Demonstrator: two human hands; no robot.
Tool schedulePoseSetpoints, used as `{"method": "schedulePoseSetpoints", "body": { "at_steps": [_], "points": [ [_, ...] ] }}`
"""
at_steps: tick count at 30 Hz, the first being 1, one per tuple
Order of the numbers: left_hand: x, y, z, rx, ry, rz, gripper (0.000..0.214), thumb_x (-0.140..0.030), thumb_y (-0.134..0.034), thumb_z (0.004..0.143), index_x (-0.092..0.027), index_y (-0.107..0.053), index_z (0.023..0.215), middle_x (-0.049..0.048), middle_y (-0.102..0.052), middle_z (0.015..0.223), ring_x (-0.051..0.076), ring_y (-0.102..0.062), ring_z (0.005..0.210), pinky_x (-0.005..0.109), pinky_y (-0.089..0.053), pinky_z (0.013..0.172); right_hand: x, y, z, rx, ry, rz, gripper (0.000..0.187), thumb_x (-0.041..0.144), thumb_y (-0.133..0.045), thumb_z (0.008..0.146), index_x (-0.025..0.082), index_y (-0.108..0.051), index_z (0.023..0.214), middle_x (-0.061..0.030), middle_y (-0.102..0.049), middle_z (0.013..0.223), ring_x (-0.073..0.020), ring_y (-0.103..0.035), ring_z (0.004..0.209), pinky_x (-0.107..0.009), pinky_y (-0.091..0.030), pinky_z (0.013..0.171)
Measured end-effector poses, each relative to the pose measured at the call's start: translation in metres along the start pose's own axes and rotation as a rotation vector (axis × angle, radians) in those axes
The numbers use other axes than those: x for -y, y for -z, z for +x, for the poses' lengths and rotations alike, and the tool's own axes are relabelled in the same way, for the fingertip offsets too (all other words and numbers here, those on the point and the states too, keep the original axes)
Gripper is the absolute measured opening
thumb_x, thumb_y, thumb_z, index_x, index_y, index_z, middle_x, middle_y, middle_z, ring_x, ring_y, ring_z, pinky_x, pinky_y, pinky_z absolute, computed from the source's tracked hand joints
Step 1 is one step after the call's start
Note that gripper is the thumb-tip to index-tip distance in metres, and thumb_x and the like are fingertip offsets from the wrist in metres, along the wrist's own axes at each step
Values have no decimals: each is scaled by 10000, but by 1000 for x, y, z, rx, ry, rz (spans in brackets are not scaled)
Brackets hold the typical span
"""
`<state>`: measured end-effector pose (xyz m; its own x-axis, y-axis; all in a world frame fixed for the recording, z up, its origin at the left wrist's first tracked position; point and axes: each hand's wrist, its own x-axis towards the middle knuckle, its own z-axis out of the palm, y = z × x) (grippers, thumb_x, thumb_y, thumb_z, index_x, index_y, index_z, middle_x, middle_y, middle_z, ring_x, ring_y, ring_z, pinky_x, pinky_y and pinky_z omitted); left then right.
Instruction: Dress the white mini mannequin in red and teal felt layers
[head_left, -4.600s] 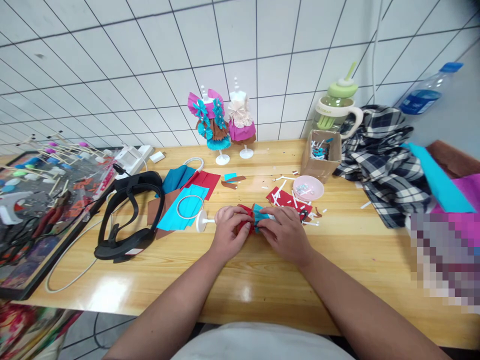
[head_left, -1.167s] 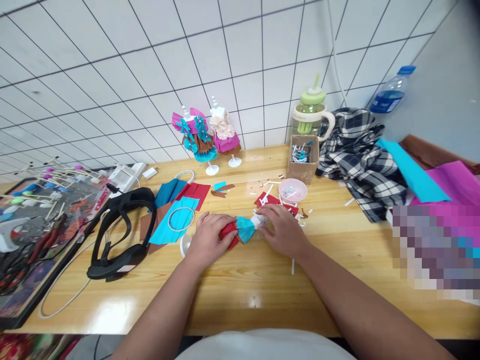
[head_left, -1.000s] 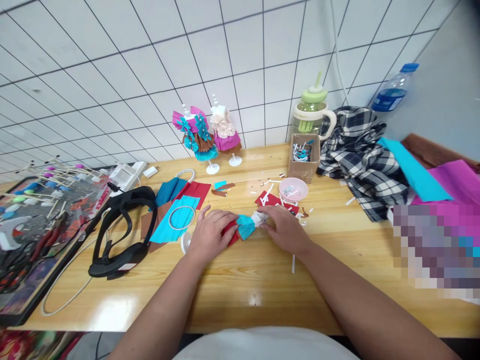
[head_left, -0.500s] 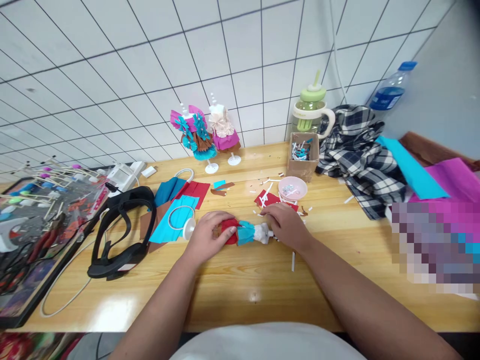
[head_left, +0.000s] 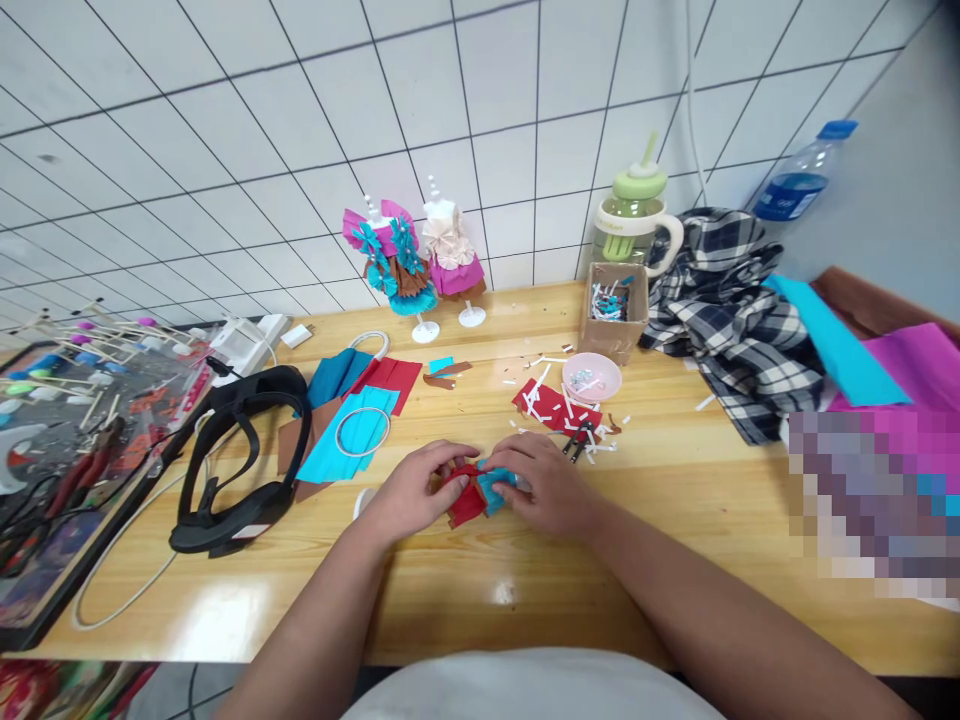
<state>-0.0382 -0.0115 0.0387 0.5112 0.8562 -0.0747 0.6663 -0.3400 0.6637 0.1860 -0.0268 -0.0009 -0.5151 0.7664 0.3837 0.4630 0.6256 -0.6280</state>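
Observation:
A miniature dress form in a red and blue crepe-paper dress [head_left: 468, 503] lies on its side low over the wooden table, its white round base [head_left: 363, 502] pointing left. My left hand [head_left: 420, 490] is closed round the red skirt, thumb on top. My right hand [head_left: 544, 485] pinches the blue layer and covers the white bodice and neck. Beyond my right hand a small black-handled tool [head_left: 579, 438], its kind unclear, rests among white paper scraps on a red paper piece [head_left: 534, 398]. A pink bowl [head_left: 592, 378] with small shiny bits stands just behind.
Two dressed miniature forms [head_left: 405, 265] [head_left: 454, 250] stand by the tiled wall. Left are paper sheets [head_left: 345, 440], a black headset strap [head_left: 240, 460] and a tool tray [head_left: 45, 590]. Right are a scrap box [head_left: 616, 325], a green-lidded jug [head_left: 634, 215], checked cloth [head_left: 720, 310] and a water bottle [head_left: 806, 175].
My right hand has moved left from the form's neck onto the blue layer, uncovering the black-handled tool. The dress has turned in my hands, and the form has shifted slightly left.

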Motion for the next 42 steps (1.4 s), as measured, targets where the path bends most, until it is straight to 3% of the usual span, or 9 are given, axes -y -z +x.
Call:
{"method": "schedulePoseSetpoints", "body": {
  "at_steps": [5,15,21,25,30,34,38,42],
  "points": [
    [1,-7,1,-15,-38,26,322,-128,-545,787,-227,-656,1073,35,-665,1029,178,-618,951,308,-481,864,0,-3,3,-21,-12,-22,126,233,-626,835,237,-655,958,-31,-644,1078,-194,-561,987,-372,-366,900],
    [-1,-11,-1,-60,-69,30,248,-160,-507,833,-220,-648,1028,38,-653,973,176,-609,904,305,-475,818,3,-6,7,-42,-103,24,83,178,-658,783,232,-651,845,-23,-653,1037,-195,-578,987,-371,-376,884],
    [-2,-10,-2,-44,-102,24,325,-148,-522,777,-214,-611,1082,45,-633,1011,193,-596,929,321,-471,834,1,-7,5,-67,-87,57,76,195,-661,797,238,-653,859,-20,-662,1025,-191,-591,973,-363,-388,876],
    [-4,-10,-5,-33,-108,73,338,-154,-545,735,-208,-587,1066,51,-617,994,208,-582,909,342,-464,829,-2,-5,6,-74,-91,114,113,197,-581,875,222,-639,969,-34,-679,968,-185,-599,925,-337,-427,832],
    [-5,-12,-5,-75,-86,151,324,-185,-592,700,-206,-529,1017,57,-605,990,233,-557,919,401,-437,874,-4,-4,6,-8,-67,63,118,178,-603,855,208,-646,960,-47,-680,970,-197,-592,929,-342,-441,850],
    [-5,-11,-5,-92,-177,144,329,-200,-627,693,-213,-525,1005,79,-568,1084,256,-516,1033,432,-409,951,-4,-3,7,-28,-91,73,98,195,-594,870,204,-650,950,-49,-682,930,-193,-596,904,-334,-451,833],
    [-4,-9,-5,-60,-218,86,331,-179,-588,721,-216,-519,1043,90,-566,1114,241,-532,1045,394,-442,934,-5,-4,9,-40,-141,74,96,211,-573,889,201,-661,924,-50,-684,904,-185,-604,866,-321,-456,799],
    [-5,-11,-6,-45,-206,190,301,-154,-558,693,-221,-538,987,49,-609,1051,217,-568,995,454,-317,1073,-6,-5,11,-13,-140,21,95,212,-606,864,200,-679,925,-51,-694,915,-189,-608,870,-322,-450,806]
  ]
}}
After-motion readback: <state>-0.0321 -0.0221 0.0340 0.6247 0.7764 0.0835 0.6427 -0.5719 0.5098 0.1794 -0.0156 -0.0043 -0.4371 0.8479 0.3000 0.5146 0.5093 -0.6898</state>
